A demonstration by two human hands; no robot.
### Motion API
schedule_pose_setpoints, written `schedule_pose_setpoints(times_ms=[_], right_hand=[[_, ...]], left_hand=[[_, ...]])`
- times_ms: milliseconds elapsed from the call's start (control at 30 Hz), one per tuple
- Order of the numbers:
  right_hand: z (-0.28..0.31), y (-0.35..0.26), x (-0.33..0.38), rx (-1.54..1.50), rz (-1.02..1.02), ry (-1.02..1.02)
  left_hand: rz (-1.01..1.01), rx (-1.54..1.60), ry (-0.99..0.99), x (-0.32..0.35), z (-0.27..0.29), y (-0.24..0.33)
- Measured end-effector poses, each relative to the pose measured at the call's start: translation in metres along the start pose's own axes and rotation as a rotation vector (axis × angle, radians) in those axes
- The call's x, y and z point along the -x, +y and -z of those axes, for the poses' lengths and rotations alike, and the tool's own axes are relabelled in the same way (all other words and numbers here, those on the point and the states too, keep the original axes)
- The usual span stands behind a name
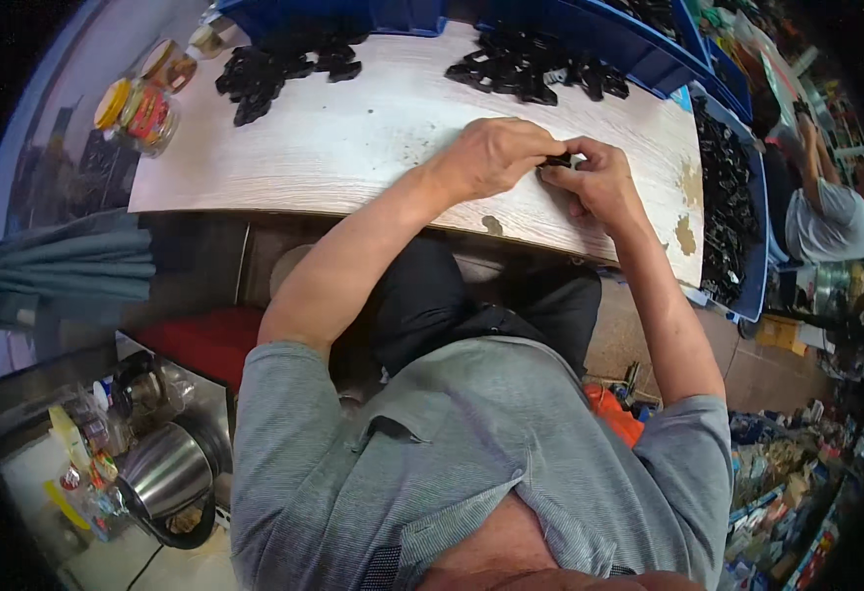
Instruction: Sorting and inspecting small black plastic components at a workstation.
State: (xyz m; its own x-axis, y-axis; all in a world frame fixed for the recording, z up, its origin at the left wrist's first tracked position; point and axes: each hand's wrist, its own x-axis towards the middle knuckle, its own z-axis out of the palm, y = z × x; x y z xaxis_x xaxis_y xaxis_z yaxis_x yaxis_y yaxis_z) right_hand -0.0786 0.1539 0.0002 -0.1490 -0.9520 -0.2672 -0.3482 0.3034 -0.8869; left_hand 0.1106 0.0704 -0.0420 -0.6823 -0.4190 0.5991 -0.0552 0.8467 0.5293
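My left hand (491, 156) and my right hand (599, 179) meet over the pale wooden table (353, 148), near its front edge. Both pinch one small black plastic part (558, 160) between the fingertips; most of the part is hidden by the fingers. A pile of similar black parts (535, 67) lies on the table just beyond my hands. A second pile of black parts (279, 67) lies at the far left of the table.
Blue bins (639, 49) line the table's far side, and a blue bin (732, 197) full of black parts stands at the right. Lidded jars (146, 108) sit at the left corner. Another person (826, 212) sits at the right. A steel kettle (166, 473) stands lower left.
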Motion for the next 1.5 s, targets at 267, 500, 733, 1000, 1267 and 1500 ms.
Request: schedule_pose_setpoints(times_ms=[267,500,733,1000,1267,1500], right_hand=[[-0.001,-0.001,0.003,0.018,0.009,-0.001],[0.003,-0.003,0.005,0.064,0.038,-0.007],[-0.004,-0.004,0.005,-0.022,0.032,-0.018],[-0.002,-0.004,0.005,-0.006,-0.009,-0.05],[0.0,0.0,0.002,0.017,0.008,-0.047],[-0.001,0.004,0.0,0.01,0.059,-0.04]], left_hand=[[0.009,0.026,-0.011,0.001,0.001,0.001],[-0.004,-0.02,0.006,0.001,0.0,0.005],[-0.027,-0.025,-0.011,0.002,0.004,0.001],[-0.014,-0.008,-0.021,0.003,0.003,0.003],[-0.029,-0.042,-0.026,0.002,0.004,0.005],[-0.068,-0.165,0.0,0.004,0.006,0.009]])
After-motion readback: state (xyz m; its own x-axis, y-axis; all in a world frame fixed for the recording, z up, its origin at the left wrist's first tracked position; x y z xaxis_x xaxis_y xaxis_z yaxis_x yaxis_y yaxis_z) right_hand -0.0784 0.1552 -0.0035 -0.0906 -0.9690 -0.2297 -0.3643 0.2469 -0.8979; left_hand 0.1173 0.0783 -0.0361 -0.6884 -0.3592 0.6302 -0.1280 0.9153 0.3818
